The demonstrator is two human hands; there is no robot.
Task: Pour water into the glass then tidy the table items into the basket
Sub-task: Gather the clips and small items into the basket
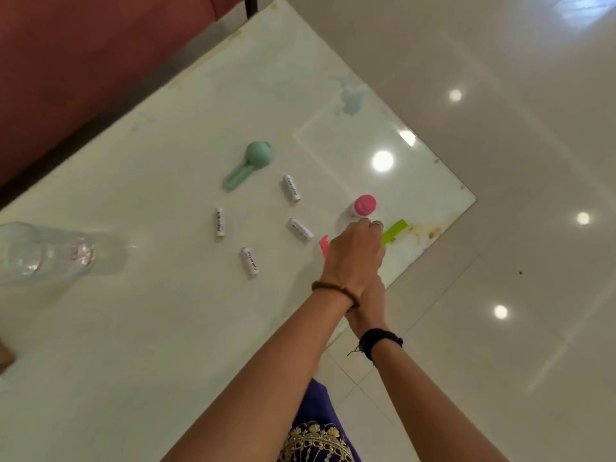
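Note:
My left hand [355, 250], with a bead bracelet at the wrist, reaches across the glass table [133, 328] with its fingers curled down by a small pink-capped bottle [363, 206] and a lime green clip [395, 231]. A pink piece [324, 245] pokes out from under its left side. My right hand [368, 305], which wears a black band, lies mostly hidden beneath the left wrist. Several white labelled tubes, such as one [291, 188] and another [218, 222], lie scattered mid-table. A mint green scoop [253, 161] lies behind them. A clear glass vessel [40, 253] stands at the far left.
The table's right edge runs close to my hands, with glossy white floor tiles [500, 195] beyond. A dark red wall or seat [83, 61] borders the table's far left side. No basket is in view.

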